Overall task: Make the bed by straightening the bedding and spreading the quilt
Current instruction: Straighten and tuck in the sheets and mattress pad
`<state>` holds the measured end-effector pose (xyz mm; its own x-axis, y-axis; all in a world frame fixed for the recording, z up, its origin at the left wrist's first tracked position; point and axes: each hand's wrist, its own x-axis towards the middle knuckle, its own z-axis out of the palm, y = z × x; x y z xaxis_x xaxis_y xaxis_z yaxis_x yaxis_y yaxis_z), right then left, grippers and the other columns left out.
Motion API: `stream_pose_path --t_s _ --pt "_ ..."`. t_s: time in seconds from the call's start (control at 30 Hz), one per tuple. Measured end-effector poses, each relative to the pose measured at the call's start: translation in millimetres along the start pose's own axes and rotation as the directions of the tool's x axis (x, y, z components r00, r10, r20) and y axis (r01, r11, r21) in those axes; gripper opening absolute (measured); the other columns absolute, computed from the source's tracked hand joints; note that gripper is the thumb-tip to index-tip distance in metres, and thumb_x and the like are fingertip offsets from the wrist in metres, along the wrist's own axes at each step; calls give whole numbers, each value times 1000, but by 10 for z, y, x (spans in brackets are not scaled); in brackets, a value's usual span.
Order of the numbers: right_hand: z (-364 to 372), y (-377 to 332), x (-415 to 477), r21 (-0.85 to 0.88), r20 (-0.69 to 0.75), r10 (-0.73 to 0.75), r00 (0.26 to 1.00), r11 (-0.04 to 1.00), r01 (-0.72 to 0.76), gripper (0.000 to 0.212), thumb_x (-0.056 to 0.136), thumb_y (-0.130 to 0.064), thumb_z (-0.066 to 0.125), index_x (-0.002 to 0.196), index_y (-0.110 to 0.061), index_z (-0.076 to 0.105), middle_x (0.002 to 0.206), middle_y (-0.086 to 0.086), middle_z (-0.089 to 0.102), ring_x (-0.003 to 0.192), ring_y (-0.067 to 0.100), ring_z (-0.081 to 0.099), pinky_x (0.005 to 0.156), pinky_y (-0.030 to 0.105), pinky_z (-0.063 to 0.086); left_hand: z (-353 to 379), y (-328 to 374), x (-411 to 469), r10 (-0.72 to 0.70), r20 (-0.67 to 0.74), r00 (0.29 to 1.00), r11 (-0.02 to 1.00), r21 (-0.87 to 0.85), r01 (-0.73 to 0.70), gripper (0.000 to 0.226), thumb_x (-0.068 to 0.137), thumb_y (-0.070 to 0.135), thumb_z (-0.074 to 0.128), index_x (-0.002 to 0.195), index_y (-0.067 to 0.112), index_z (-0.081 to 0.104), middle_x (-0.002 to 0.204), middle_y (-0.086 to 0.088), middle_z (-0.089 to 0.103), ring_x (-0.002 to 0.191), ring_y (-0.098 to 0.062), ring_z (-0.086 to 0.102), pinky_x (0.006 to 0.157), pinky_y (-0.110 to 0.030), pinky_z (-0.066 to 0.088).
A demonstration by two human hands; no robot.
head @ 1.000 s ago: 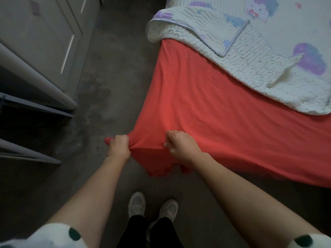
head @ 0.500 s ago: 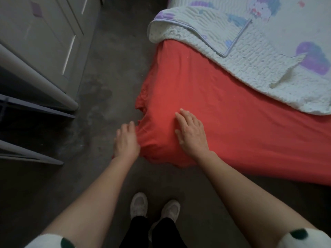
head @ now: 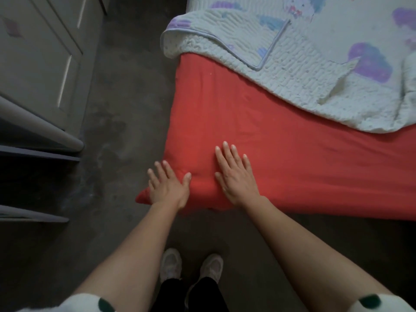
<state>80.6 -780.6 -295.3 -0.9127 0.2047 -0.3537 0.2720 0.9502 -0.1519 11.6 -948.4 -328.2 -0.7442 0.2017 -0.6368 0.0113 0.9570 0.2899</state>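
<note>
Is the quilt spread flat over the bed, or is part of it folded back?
Partly folded back. The quilt has a corner doubled over itself; the red sheet below it is uncovered.

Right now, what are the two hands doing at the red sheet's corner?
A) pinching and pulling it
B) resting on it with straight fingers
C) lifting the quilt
B: the left hand and right hand rest open on the red sheet, fingers straight, gripping nothing.

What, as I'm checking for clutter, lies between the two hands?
Only bare red sheet at the bed corner separates left hand and right hand, in the head view.
</note>
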Motion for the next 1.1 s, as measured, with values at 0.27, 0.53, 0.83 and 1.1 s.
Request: stream_pose_path --t_s 0.27,0.53,0.83,1.1 --pt "118 91 100 49 209 30 977 998 -41 65 100 -46 28 150 -36 -13 157 -4 -26 145 24 -23 114 61 -5 -21 277 43 441 8 898 817 410 -405 65 99 51 19 149 31 -17 154 7 -30 144 -17 -22 119 -43 -2" --pt "-286 471 56 190 73 -20 997 982 6 48 100 -23 39 147 -20 33 156 0 28 142 19 28 112 35 25 -388 454 -29 458 13 889 808 411 -422 54 101 32 34 152 22 18 160 1 8 148 -19 8 119 -36 13" --pt "-1123 1286 120 311 -189 153 970 946 -89 30 92 -13 49 120 -14 61 115 12 67 108 33 59 90 42 46 -960 1558 127 606 -166 778 786 275 -554 44 89 5 48 132 8 55 139 -11 52 136 -26 39 110 -37 34" --pt "-1520 2024 778 352 -211 259 943 920 -174 25 93 -18 50 114 -16 64 112 7 68 107 30 59 89 38 47 -1254 2611 812 682 -198 704 724 323 -610 37 84 6 49 118 10 63 119 -11 61 113 -32 54 92 -43 46"
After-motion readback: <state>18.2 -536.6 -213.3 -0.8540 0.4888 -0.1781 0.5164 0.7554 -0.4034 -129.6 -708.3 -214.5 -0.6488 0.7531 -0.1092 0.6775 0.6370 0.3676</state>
